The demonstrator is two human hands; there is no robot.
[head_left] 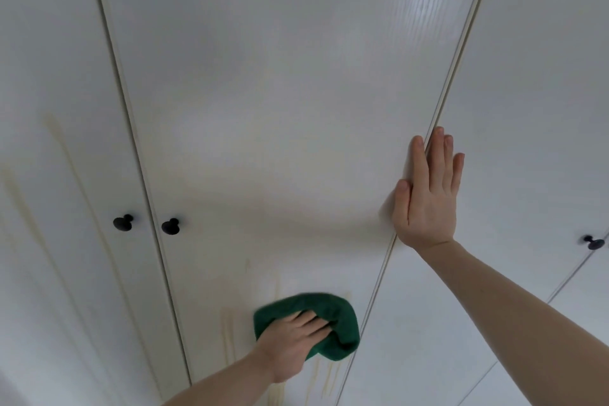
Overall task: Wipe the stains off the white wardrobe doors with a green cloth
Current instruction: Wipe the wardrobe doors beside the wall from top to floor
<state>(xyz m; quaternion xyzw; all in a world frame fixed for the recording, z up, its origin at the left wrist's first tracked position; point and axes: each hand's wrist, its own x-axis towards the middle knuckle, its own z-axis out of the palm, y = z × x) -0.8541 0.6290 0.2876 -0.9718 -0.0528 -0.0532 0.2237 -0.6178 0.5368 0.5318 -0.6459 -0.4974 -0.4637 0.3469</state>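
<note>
The green cloth (333,323) is being pressed by the straight fingers of the left hand (290,343) against the lower middle wardrobe door (263,109), over yellowish streaks (227,330). The right hand (428,198) is being held flat, fingers extended, across the door seam (461,43). Black knobs (170,226) are being shown leftward.

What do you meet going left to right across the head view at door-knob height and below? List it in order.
Yellowish streaks → left black knob → second black knob → green cloth under left hand → right hand → far-right black knob.
</note>
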